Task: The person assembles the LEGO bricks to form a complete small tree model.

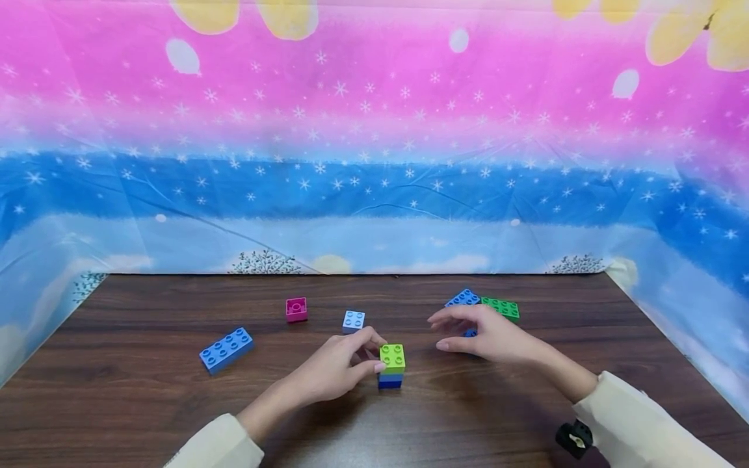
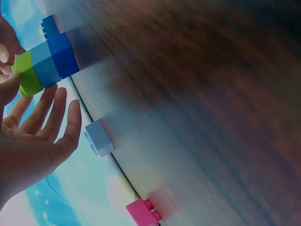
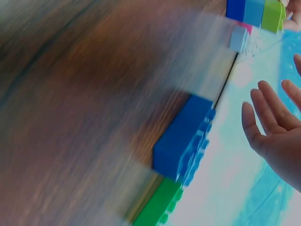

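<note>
On the table (image 1: 468,422), the lime-topped stack (image 1: 392,367) is best steadied lightly and upright by the left hand (image 1: 333,367), seemingly pinching its top, fingertips partly hidden, while the right hand (image 1: 494,333) hovers empty, fingers loosely spread.

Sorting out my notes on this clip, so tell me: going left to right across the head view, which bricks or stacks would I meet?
Long blue brick → pink brick → pale blue brick → lime-topped stack → rear blue brick → green brick.

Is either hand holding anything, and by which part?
The left hand pinches the tower by its top lime block; the right hand holds nothing.
</note>
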{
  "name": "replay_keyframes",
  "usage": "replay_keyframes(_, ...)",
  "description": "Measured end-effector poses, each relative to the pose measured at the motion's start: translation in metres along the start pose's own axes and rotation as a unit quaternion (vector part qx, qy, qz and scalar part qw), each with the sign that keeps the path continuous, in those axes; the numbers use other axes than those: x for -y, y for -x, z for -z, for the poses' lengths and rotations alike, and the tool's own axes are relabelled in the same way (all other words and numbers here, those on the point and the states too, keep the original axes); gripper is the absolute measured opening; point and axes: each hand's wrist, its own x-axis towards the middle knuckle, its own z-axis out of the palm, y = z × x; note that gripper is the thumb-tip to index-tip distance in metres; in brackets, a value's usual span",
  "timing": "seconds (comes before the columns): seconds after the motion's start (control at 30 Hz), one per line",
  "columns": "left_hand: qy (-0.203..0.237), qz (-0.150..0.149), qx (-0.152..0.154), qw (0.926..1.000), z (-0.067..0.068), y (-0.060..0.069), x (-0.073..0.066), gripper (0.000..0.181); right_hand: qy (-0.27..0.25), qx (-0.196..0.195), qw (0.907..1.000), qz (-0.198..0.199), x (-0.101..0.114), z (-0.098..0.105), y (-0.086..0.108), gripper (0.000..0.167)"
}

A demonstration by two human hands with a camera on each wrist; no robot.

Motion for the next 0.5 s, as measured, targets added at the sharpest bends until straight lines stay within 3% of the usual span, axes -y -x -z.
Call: replay_keyframes(0.5, 0.007, 0.002, 0.005, 1.0, 0.002, 0.0, -0.001, 0.018, 0.077, -0.036, 0.9954, -0.044, -0.038, 0.009, 0.021, 0.039)
